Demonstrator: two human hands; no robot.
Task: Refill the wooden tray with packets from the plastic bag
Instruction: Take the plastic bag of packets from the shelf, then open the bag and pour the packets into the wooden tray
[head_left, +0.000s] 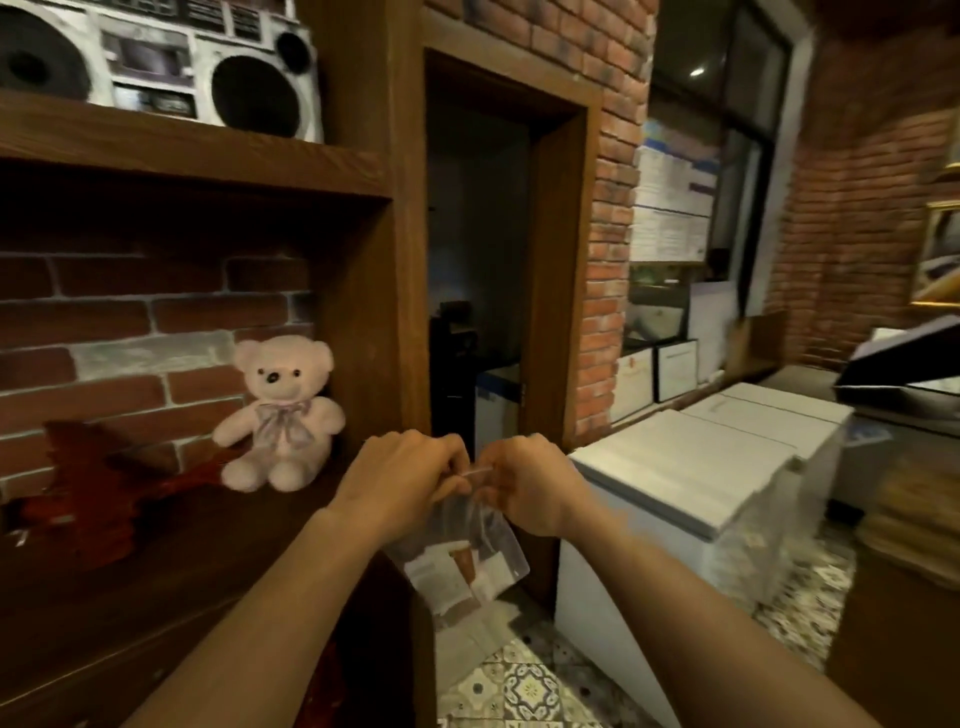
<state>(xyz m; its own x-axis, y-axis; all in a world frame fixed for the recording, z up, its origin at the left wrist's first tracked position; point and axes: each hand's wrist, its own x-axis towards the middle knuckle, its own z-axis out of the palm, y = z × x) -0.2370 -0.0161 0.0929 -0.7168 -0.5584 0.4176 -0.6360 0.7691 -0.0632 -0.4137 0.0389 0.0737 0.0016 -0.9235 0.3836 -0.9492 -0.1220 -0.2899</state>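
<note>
A clear plastic bag (462, 551) hangs in front of me at chest height, with white and brown packets (447, 571) showing through its lower half. My left hand (400, 478) and my right hand (530, 483) both pinch the bag's top edge, close together, fingers curled over the opening. The wooden tray is out of view.
A wooden shelf unit (208, 545) stands at left with a pink teddy bear (283, 415) and a dark red object (88, 493) on it, and a boombox (156, 62) above. A dark doorway (478, 260) is straight ahead. White chest freezers (691, 478) stand at right on a patterned tile floor (524, 686).
</note>
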